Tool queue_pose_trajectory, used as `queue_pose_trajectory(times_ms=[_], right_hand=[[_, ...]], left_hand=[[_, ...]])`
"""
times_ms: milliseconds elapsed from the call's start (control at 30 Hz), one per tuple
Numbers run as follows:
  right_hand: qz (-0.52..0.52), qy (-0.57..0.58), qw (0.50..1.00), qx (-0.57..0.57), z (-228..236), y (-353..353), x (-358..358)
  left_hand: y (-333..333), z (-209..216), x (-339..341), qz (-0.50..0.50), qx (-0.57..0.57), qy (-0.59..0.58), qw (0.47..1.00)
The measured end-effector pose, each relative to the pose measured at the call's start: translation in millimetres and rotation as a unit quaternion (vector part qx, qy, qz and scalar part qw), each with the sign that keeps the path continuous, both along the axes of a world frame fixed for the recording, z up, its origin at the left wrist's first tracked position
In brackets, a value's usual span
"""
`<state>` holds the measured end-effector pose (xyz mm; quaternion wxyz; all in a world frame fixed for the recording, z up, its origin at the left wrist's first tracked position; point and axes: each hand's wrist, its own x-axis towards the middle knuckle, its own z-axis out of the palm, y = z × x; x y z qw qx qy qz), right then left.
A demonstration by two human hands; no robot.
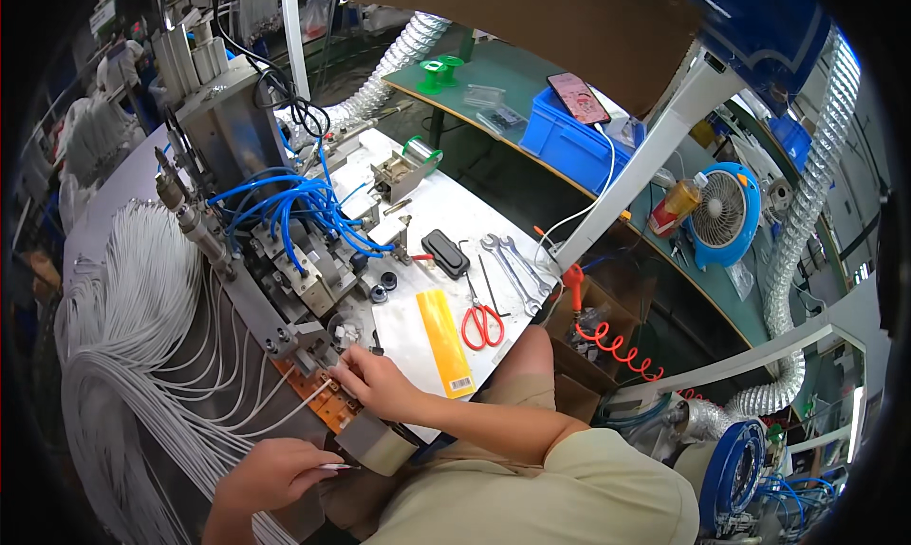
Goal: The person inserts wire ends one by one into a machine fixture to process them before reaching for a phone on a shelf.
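Note:
My right hand point(373, 382) is closed, its fingertips at the end of a white cable point(302, 402) that crosses an orange block point(329, 408) on the front of a bench machine point(294, 232). The contact itself is partly hidden by the fingers. Lower down, my left hand point(270, 477) pinches a slim whitish piece point(332, 466) with a dark tip; its kind is too small to make out. A big bundle of white cables point(142, 355) spreads left of the machine, several strands running toward the block. A beige cylindrical part point(378, 442) sits below my right wrist.
On the white tabletop lie a yellow packet point(442, 341), red-handled scissors point(482, 325), wrenches point(517, 272), a black case point(446, 253) and a wire spool point(420, 154). Beyond stand a blue bin point(569, 141) with a phone point(578, 100) and a blue fan point(723, 213). A red coiled hose point(617, 347) hangs right.

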<state>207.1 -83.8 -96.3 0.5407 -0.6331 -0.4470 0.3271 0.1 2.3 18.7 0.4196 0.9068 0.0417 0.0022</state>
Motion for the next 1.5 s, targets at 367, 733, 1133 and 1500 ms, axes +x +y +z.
queue_pose_trajectory(times_ms=[367,733,1133,1500], right_hand=[[0.011,-0.053,0.997,-0.05,3.8,9.8,9.3],[0.02,-0.037,0.998,-0.038,-1.5,4.5,2.6],[0.065,-0.264,0.942,0.199,46.4,-24.6,-21.2],[0.064,-0.19,0.97,0.135,48.0,-29.1,-31.0]], left_hand=[[-7.8,-13.9,19.2,0.19,0.181,-0.045,0.964],[-1.4,-17.3,8.6,0.235,0.093,-0.042,0.967],[7.6,-13.4,10.2,0.256,-0.202,0.006,0.945],[2.4,-24.8,5.9,0.281,-0.091,-0.081,0.952]])
